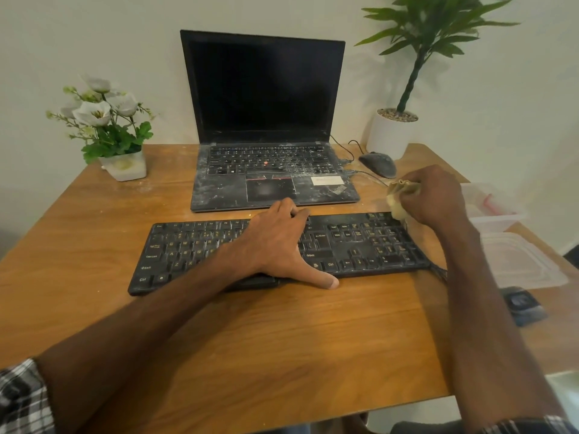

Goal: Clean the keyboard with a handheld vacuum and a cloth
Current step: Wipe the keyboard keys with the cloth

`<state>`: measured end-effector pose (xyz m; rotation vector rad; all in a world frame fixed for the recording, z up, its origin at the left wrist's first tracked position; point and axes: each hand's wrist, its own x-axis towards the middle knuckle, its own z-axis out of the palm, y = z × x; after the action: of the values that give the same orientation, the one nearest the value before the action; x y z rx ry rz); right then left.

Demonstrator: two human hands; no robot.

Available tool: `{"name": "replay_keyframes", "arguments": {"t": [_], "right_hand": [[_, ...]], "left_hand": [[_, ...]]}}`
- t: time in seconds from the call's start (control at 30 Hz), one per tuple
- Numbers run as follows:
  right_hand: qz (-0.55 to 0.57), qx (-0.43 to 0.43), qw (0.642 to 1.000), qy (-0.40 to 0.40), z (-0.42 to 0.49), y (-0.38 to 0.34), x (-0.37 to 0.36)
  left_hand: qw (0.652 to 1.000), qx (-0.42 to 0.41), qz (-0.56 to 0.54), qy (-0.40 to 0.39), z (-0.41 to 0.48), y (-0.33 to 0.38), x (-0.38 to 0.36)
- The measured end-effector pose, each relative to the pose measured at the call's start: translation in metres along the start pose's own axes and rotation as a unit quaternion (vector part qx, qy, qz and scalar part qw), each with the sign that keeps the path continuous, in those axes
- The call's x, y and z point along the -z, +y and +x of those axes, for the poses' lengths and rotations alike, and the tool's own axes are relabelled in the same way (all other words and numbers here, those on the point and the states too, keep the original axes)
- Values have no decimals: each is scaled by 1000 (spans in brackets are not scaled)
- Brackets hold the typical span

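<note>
Wooden tabletop (pixel 282 339) carries a black keyboard (pixel 360 242), which lies across the middle, a little slanted, with pale dust between its keys. The left hand (pixel 275 242) rests flat on the centre of the keyboard with the fingers stretched toward the far edge; the thumb reaches over the near edge and touches the wood. The right hand (pixel 435 195) is at the far right corner of the keyboard, and its fingers are curled tightly round a crumpled beige cloth (pixel 398 198). The lower end of the cloth touches the keyboard's top right corner. The two hands are well apart.

Just behind the keyboard stands an open laptop (pixel 266 120) with a dark screen, its palm rest and keys covered with whitish dust. A dusty wired mouse (pixel 377 164) lies to the right of the laptop, near the right hand. At the back left there is a white pot of white flowers (pixel 103 126), and at the back right a green plant in a white pot (pixel 391 133). Clear plastic containers (pixel 526 261) sit at the right edge. Near them lies a small dark object (pixel 521 303); it is too blurred to tell what it is.
</note>
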<state>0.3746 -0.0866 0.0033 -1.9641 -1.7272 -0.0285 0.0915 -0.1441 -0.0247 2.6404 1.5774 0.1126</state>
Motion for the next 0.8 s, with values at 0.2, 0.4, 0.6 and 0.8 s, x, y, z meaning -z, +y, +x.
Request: {"name": "replay_keyframes", "arguments": {"t": [0.2,0.4,0.6,0.8], "right_hand": [[10,-19,999,-42,1,0,-7],[82,-12,991,104,-6,-4,4],[145,-13,987,74,-9,-10,8],[144,-4,990,-8,-7,-6,8]], "left_hand": [[1000,-2,2,-6,1,-2,0],[1000,-3,7,-3,2,0,-1],[1000,-5,8,1,1,-1,-2],[1000,-2,7,3,2,-1,-3]]}}
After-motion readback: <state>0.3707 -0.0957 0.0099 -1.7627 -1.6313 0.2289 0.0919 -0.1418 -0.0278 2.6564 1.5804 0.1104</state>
